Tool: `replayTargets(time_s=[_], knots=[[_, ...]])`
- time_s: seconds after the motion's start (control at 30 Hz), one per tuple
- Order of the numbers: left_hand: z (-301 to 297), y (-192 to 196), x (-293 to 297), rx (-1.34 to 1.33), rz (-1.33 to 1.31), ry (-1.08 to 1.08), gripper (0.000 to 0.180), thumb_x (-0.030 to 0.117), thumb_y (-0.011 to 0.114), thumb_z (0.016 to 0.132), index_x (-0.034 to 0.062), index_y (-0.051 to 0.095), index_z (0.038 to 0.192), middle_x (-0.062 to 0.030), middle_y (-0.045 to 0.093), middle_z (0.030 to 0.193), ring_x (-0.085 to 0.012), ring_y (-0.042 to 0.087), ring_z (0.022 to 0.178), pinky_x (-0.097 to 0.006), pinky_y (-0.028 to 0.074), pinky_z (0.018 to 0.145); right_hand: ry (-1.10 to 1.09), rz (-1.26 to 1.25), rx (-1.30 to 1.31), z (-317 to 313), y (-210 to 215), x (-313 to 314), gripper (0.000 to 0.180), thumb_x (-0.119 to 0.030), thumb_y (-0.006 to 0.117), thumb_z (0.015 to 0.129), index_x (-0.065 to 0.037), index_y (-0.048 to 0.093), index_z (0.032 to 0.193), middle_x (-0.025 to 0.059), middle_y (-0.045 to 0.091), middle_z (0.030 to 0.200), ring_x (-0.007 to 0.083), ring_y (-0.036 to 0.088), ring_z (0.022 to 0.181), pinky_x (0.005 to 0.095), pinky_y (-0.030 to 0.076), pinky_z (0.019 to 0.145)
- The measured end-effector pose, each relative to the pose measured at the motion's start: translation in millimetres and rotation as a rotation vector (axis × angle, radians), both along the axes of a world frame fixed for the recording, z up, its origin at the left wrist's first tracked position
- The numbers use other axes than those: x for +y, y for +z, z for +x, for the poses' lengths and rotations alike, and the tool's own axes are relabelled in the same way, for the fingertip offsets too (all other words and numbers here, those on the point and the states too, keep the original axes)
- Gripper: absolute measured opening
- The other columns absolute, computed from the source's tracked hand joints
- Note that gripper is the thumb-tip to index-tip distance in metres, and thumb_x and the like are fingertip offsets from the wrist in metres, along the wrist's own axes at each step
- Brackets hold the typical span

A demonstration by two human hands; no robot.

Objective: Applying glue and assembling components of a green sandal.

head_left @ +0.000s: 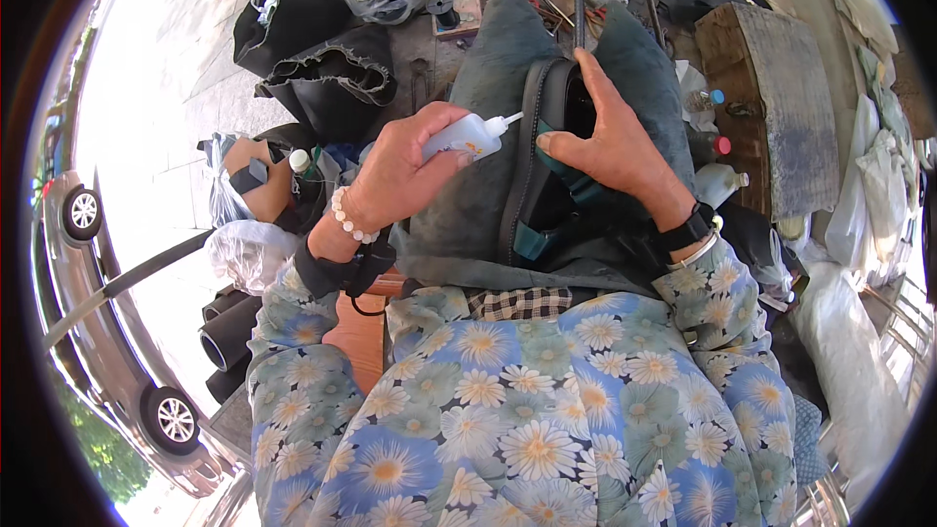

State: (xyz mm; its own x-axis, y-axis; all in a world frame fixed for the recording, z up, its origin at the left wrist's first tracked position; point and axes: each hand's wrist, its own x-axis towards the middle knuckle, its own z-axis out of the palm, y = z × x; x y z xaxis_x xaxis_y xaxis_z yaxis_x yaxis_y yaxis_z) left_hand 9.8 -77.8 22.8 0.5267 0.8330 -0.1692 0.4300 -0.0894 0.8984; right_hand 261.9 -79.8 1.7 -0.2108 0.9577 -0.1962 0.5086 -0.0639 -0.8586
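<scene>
The left hand (395,171) grips a small white glue bottle (467,139), nozzle aimed right at the black shoe (547,161) on the lap. The right hand (605,137) clasps that shoe, thumb pressed on its edge, fingers over the top. A grey cloth (459,195) lies under the shoe. Black bags (312,49) crowd the left and a wooden block (771,107) the right, leaving little free room beyond the knees.

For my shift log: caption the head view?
Left hand aims a glue bottle at a black shoe steadied by the right hand.
</scene>
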Motion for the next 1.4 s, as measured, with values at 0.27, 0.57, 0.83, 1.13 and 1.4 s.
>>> replayTargets(time_s=[0.27,0.57,0.83,1.13,1.4], knots=[[6.2,4.4,11.6,0.038,-0.093,-0.097,0.031,-0.001,0.055,0.085,-0.0040,0.054,0.115,-0.0068,0.062,0.099,-0.0088,0.055,0.091,-0.025,0.045,0.082,0.027,-0.006,-0.032,6.2,1.2,1.4,0.097,-0.027,0.073,0.069,0.003,0.018,0.143,0.0246,0.029,0.144,0.0330,0.028,0.135,0.0374,0.025,0.110],[16.3,8.2,12.6,0.047,0.032,-0.088,0.027,0.008,0.060,0.082,-0.0046,0.058,0.105,-0.0144,0.064,0.085,-0.0196,0.063,0.070,-0.029,0.049,0.066,0.034,0.091,-0.078,7.3,-3.9,3.6,0.099,-0.030,0.074,0.063,0.007,0.022,0.139,0.0305,0.041,0.129,0.0406,0.045,0.118,0.0379,0.040,0.097],[19.6,13.3,9.3,0.068,-0.042,-0.017,0.026,0.010,0.060,0.080,-0.0041,0.060,0.102,-0.0150,0.064,0.083,-0.0191,0.062,0.068,-0.029,0.048,0.064,0.030,0.120,-0.100,6.3,-4.4,2.9,0.100,-0.032,0.075,0.061,0.007,0.025,0.138,0.0303,0.043,0.127,0.0403,0.048,0.115,0.0388,0.043,0.094],[19.6,16.6,-1.4,0.082,-0.091,0.070,0.026,0.010,0.060,0.081,-0.0047,0.060,0.103,-0.0155,0.064,0.081,-0.0149,0.059,0.068,-0.028,0.047,0.064,0.034,0.119,-0.128,1.8,2.9,1.9,0.100,-0.033,0.074,0.061,0.007,0.025,0.138,0.0302,0.045,0.122,0.0405,0.051,0.110,0.0396,0.045,0.091],[12.4,15.6,-12.1,0.041,-0.189,0.075,0.028,0.006,0.057,0.085,-0.0046,0.057,0.111,-0.0067,0.064,0.094,-0.0088,0.058,0.084,-0.024,0.048,0.075,0.029,0.064,-0.124,-1.0,6.5,0.9,0.096,-0.031,0.075,0.064,0.003,0.027,0.140,0.0268,0.041,0.134,0.0374,0.040,0.126,0.0393,0.035,0.103]])
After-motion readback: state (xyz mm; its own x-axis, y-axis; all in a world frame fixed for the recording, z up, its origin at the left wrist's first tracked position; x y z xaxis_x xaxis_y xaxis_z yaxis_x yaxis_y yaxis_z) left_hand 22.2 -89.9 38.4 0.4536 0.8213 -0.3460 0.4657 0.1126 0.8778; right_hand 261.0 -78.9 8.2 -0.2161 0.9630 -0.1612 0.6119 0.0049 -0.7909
